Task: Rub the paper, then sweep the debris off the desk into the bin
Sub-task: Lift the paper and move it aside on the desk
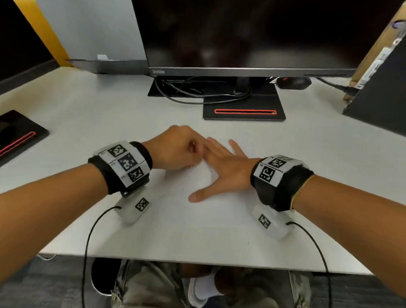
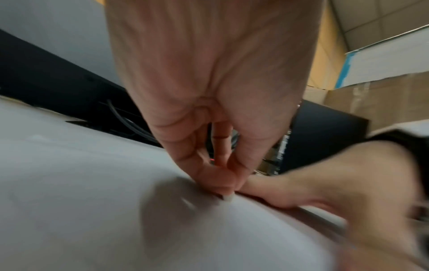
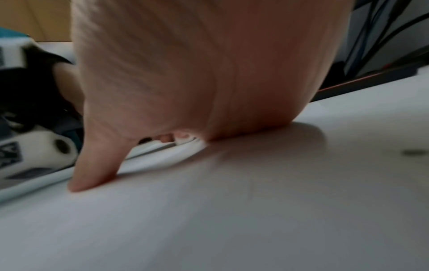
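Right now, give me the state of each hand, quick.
Left hand: fingers curled, tips pinched down at the paper; whether it holds anything cannot be told.
Right hand: open, flat, pressing the paper.

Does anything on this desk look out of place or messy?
Nothing stands out. The paper lies flat under the right hand, and the left hand presses curled fingers on it. Only cables loop loosely over the monitor stand.

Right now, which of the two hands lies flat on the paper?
The right hand: its fingers are spread and pressed flat on the white paper. The left hand is curled, its fingertips bunched at the sheet.
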Demonstrator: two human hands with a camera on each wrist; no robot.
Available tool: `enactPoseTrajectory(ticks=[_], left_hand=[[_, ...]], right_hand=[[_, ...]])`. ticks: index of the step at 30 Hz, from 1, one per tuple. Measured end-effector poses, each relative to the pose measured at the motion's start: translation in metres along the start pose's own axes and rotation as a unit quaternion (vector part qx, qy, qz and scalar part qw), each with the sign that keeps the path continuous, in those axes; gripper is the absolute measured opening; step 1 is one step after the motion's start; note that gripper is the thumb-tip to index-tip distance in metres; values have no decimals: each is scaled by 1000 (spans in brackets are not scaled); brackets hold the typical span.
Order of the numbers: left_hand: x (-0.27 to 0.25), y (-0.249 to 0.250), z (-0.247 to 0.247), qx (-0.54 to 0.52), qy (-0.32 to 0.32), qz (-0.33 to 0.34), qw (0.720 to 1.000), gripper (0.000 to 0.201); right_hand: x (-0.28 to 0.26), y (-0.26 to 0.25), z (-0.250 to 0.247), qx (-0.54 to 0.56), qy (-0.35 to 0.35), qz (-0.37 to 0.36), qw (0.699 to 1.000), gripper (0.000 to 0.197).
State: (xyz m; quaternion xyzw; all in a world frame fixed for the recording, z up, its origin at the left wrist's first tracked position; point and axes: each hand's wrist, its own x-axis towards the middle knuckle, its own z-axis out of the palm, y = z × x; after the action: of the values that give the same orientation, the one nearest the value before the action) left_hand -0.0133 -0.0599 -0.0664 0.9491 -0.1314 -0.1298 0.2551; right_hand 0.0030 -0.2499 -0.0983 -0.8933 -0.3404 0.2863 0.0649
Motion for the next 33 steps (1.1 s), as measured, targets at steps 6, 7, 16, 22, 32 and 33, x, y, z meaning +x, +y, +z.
enactPoseTrajectory(ticks=[6,7,16,22,32,33], left_hand=[[11,-6,-13,25,15,8,1000,9],[10,-5,-10,23,20,10,1000,10],[-2,-3,-6,35,-22,43,998,9],[-6,-25,-26,46,9,7,999,9],[-24,-24,-24,76,11,28,997,9],[-30,-13,-15,63,-31,62,996,9]], right_hand=[[-1,-3,-2,-10,-7,13,1000,142],[-1,-3,-1,-12,-9,14,1000,141],[2,-2,1,10,-8,15,1000,142],[1,-5,0,15,-15,17,1000,132],[0,-6,1,4,-21,22,1000,135],[0,-6,1,7,-21,22,999,136]])
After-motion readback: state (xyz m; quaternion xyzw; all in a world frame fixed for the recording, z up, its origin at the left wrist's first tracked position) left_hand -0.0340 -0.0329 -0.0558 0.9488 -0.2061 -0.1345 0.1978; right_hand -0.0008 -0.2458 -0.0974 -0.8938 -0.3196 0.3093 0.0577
